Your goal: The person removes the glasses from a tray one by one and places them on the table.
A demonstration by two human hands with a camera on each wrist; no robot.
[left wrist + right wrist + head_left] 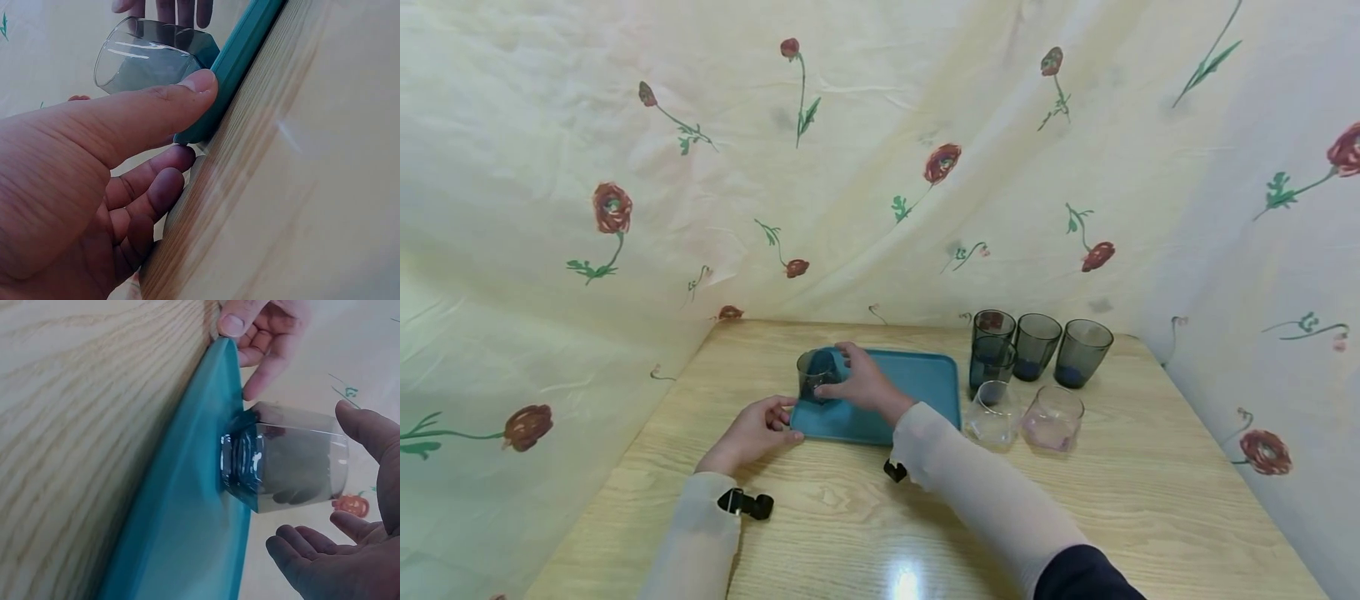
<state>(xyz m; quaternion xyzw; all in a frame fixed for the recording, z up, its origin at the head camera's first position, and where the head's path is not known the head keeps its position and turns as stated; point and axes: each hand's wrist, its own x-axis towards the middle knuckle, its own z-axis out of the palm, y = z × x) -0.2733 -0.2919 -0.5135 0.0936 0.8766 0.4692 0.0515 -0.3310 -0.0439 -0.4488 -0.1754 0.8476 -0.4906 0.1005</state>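
A smoky grey tumbler with a squarish body (815,377) stands upright at the left end of a blue-green rectangular tray (898,400). My right hand (868,385) is spread about the tumbler, thumb on the near side and fingers on the far side. In the right wrist view a gap shows between those fingers (297,540) and the glass, with the thumb tip close by its rim. My left hand (754,433) pinches the tray's near left corner. Its thumb (200,84) lies along the tray's edge, the other fingers bent round the corner.
Several dark grey glasses (1037,348) stand at the back right, past the tray's right end. In front of them are two clear glasses, one colourless (992,421) and one pinkish (1052,423). A flowered cloth (865,208) hangs behind the wooden table (1135,483).
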